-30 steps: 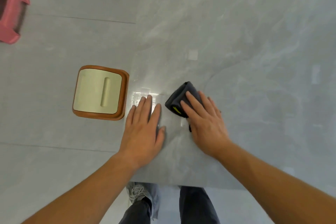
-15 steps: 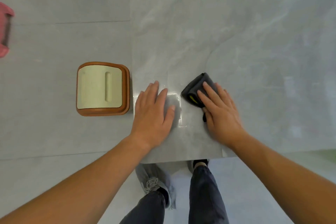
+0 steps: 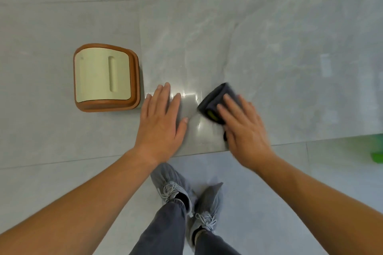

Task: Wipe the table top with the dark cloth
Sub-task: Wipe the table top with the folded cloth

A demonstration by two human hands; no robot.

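Note:
The grey marble table top (image 3: 259, 37) fills the upper right of the head view, its near edge running below my hands. The dark cloth (image 3: 215, 101), folded with a yellow-green tag showing, lies near the table's front left corner. My right hand (image 3: 244, 128) presses flat on the cloth, fingers spread over its near half, slightly blurred. My left hand (image 3: 161, 120) rests flat on the table just left of the cloth, fingers apart, holding nothing.
A brown stool with a cream seat (image 3: 103, 77) stands on the floor against the table's left edge. My feet in grey shoes (image 3: 186, 196) are under the near edge. Something green (image 3: 377, 151) shows at the right border.
My right hand and the cloth have slid to the right and nearer the front edge. The camera has tilted down, showing more floor and my feet.

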